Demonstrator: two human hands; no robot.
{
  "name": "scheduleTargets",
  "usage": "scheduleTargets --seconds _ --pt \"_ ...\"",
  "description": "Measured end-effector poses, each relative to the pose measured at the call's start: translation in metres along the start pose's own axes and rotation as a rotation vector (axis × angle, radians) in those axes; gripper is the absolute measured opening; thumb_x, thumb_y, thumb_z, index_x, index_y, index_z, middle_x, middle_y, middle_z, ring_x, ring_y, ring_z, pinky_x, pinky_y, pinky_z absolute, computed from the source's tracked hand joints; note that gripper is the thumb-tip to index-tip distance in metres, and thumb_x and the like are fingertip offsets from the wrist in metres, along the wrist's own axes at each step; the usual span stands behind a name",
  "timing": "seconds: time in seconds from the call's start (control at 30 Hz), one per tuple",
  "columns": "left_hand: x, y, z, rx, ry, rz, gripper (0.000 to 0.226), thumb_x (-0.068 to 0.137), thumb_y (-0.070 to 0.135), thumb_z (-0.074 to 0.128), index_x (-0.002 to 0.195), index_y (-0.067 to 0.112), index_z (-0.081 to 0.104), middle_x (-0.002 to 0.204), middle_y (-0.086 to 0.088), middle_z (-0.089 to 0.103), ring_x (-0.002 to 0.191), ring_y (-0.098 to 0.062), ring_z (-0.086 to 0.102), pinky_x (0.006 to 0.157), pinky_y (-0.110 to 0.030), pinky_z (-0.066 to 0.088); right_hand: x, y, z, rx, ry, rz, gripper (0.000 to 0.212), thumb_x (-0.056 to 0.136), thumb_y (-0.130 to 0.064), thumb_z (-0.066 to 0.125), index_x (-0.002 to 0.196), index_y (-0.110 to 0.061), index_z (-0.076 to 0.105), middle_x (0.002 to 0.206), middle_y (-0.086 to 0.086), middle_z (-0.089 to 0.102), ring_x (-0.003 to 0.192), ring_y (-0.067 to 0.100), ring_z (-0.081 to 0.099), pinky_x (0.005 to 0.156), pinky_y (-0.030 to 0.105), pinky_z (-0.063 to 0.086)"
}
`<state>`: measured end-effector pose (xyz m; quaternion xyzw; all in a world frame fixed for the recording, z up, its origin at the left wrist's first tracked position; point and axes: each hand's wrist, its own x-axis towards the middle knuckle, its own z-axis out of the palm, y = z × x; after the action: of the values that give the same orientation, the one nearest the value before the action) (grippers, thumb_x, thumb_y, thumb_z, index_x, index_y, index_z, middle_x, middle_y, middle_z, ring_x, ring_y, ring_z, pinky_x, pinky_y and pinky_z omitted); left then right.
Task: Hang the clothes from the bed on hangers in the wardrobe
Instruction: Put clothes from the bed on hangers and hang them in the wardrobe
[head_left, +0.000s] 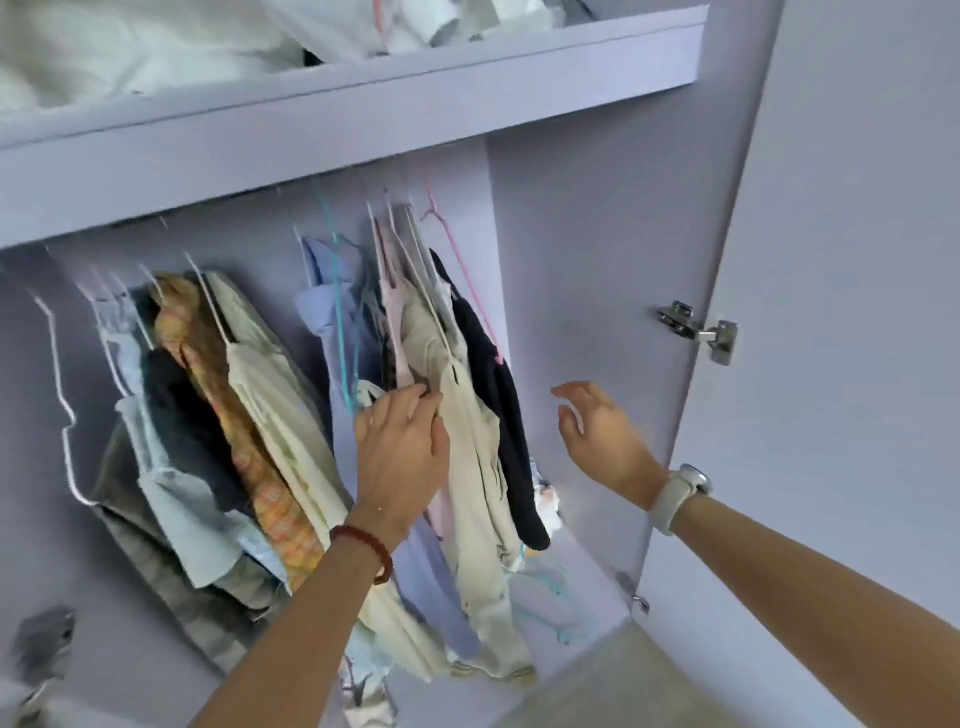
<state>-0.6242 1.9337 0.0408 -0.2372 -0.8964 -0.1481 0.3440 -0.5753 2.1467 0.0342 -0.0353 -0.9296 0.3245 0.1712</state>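
Note:
I look up into a lilac wardrobe (571, 260) where several garments hang on wire hangers. My left hand (402, 447) reaches in among the hanging clothes, its fingers straight and touching a cream garment (472, 457) next to a dark navy one (493, 374). My right hand (602, 436) hovers to the right of the clothes with fingers loosely spread, holding nothing. An empty pink hanger (467, 280) hangs at the right end of the row. An empty white hanger (62, 405) hangs at the far left. The rail itself is hidden behind the shelf front.
A shelf (363, 124) above the rail holds piled white bedding. The open wardrobe door (857, 312) with a metal hinge (698, 332) stands at the right. More clothes, among them an orange plaid one (228, 395), hang at the left. Loose turquoise hangers (550, 597) lie on the wardrobe floor.

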Motion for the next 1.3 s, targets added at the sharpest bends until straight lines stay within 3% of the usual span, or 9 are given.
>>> scheduleTargets --seconds 0.2,0.33,0.43,0.57,0.7,0.8,0.93,1.1,1.3 --pt "0.059 -0.011 0.017 0.04 0.056 0.005 0.034 0.085 0.025 0.038 0.099 0.016 0.066 0.105 -0.003 0.064 0.098 -0.02 0.059 0.081 -0.032 0.029 0.115 -0.059 0.006 0.386 -0.025 0.128 0.037 0.096 -0.011 0.036 0.132 -0.006 0.043 0.125 0.012 0.054 0.107 0.027 0.055 0.082 0.016 0.037" --pt "0.086 -0.013 0.049 0.119 -0.045 -0.021 0.042 0.085 0.031 0.037 0.116 0.014 0.061 0.126 -0.009 0.057 0.119 -0.023 0.048 0.086 -0.036 0.028 0.173 -0.069 0.003 0.823 -0.217 0.369 0.03 0.095 -0.007 0.039 0.124 -0.012 0.042 0.093 0.009 0.058 0.069 0.02 0.058 0.071 0.029 0.051" --pt "0.088 -0.015 0.071 0.17 -0.085 -0.033 0.04 0.088 0.031 0.039 0.121 0.019 0.058 0.136 -0.006 0.049 0.125 -0.021 0.038 0.09 -0.04 0.027 0.198 -0.062 0.004 0.789 -0.268 0.416 0.01 0.095 -0.011 0.043 0.103 -0.012 0.05 0.066 0.003 0.043 0.042 0.011 0.04 0.041 0.018 0.037" --pt "0.084 -0.011 0.082 0.194 -0.086 -0.082 0.043 0.092 0.033 0.035 0.131 0.022 0.049 0.142 -0.001 0.043 0.127 -0.019 0.037 0.1 -0.043 0.026 0.226 -0.054 0.009 0.609 -0.172 0.31 0.011 0.091 -0.009 0.048 0.086 -0.007 0.057 0.057 0.003 0.038 0.038 0.012 0.032 0.03 0.013 0.023" --pt "0.081 -0.012 0.086 0.2 -0.095 -0.107 0.046 0.092 0.034 0.031 0.134 0.021 0.047 0.144 -0.001 0.042 0.126 -0.018 0.037 0.103 -0.043 0.024 0.231 -0.049 0.012 0.521 0.11 0.185 0.018 0.089 -0.008 0.051 0.091 0.0 0.067 0.061 -0.001 0.052 0.052 0.01 0.042 0.043 0.009 0.034" --pt "0.08 -0.016 0.09 0.196 -0.088 -0.119 0.046 0.093 0.033 0.03 0.135 0.02 0.045 0.143 -0.001 0.042 0.123 -0.02 0.043 0.103 -0.043 0.024 0.222 -0.038 0.009 0.519 0.195 0.121 0.025 0.09 -0.004 0.045 0.101 0.001 0.067 0.085 0.004 0.062 0.069 0.013 0.052 0.058 0.013 0.037" --pt "0.076 -0.018 0.093 0.17 -0.081 -0.144 0.047 0.09 0.029 0.034 0.136 0.018 0.042 0.144 -0.001 0.041 0.12 -0.02 0.046 0.106 -0.042 0.022 0.223 -0.035 0.0 0.507 0.269 0.07 0.027 0.09 -0.002 0.041 0.101 0.002 0.066 0.068 0.002 0.057 0.043 0.005 0.044 0.046 0.006 0.035" --pt "0.078 -0.02 0.088 0.138 -0.119 -0.145 0.05 0.088 0.028 0.038 0.136 0.016 0.041 0.143 -0.002 0.042 0.12 -0.02 0.047 0.105 -0.041 0.022 0.214 -0.04 -0.014 0.557 0.313 0.078 0.027 0.091 -0.001 0.039 0.101 0.003 0.064 0.076 0.001 0.057 0.057 0.013 0.047 0.05 0.002 0.037" --pt "0.079 -0.02 0.08 0.138 -0.128 -0.134 0.052 0.085 0.027 0.034 0.134 0.013 0.044 0.142 -0.004 0.043 0.122 -0.027 0.047 0.105 -0.045 0.019 0.158 -0.02 -0.027 0.576 0.27 0.141 0.021 0.09 -0.007 0.046 0.092 -0.004 0.067 0.073 0.0 0.056 0.063 0.013 0.047 0.066 0.021 0.039"
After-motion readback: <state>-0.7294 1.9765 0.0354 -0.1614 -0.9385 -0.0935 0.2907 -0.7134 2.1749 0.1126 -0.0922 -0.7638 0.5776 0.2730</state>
